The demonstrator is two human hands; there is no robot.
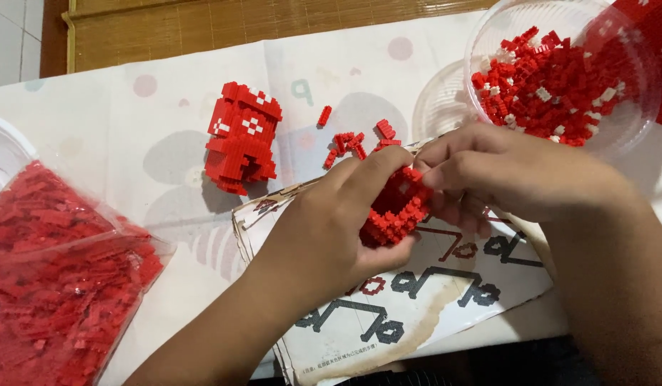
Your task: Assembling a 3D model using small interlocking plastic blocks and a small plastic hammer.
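Both hands meet over a small red block-built piece [392,211], a hollow ring-like section of tiny bricks. My left hand [324,229] cups it from below and the left, thumb on its upper edge. My right hand [502,175] pinches its top right corner with its fingertips. Under the hands lies a worn paper instruction sheet [431,286] with printed diagrams. A larger finished red model [241,137] with white dots stands on the table to the upper left, apart from both hands.
A clear plastic bowl [631,129] of red and white tiny bricks sits at the upper right, over a second clear bowl [438,107]. A clear bag [59,271] full of red bricks lies at the left. Several loose red bricks [349,139] lie above the sheet.
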